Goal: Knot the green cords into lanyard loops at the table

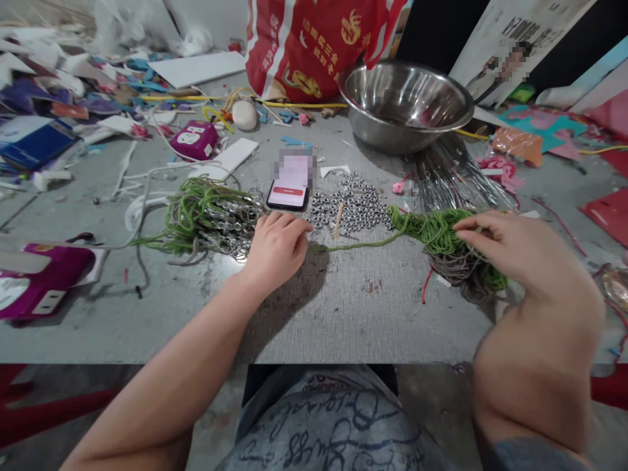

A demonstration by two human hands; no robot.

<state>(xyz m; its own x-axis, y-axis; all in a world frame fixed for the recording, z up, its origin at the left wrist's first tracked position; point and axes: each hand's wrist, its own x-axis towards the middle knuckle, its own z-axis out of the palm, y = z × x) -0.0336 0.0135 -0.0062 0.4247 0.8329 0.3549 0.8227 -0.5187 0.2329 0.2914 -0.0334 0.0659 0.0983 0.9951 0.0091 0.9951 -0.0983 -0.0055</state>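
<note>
My left hand [277,245] rests on the grey table [343,314], fingers curled and pinching one end of a green cord [363,244]. That cord runs right into a tangled pile of green and grey cords [444,239]. My right hand [515,252] lies over that pile, fingertips pinched on its green strands. Beyond the cord lies a heap of small silver nuts [350,206] with a thin wooden stick [337,219] in it. To the left sits a bundle of green cords with metal rings [210,219].
A phone [290,186] lies behind my left hand. A steel bowl [405,101] stands at the back, with a red bag [314,46] beside it and metal wires [451,176] in front. Purple boxes [193,139], paper scraps and cables clutter the left side.
</note>
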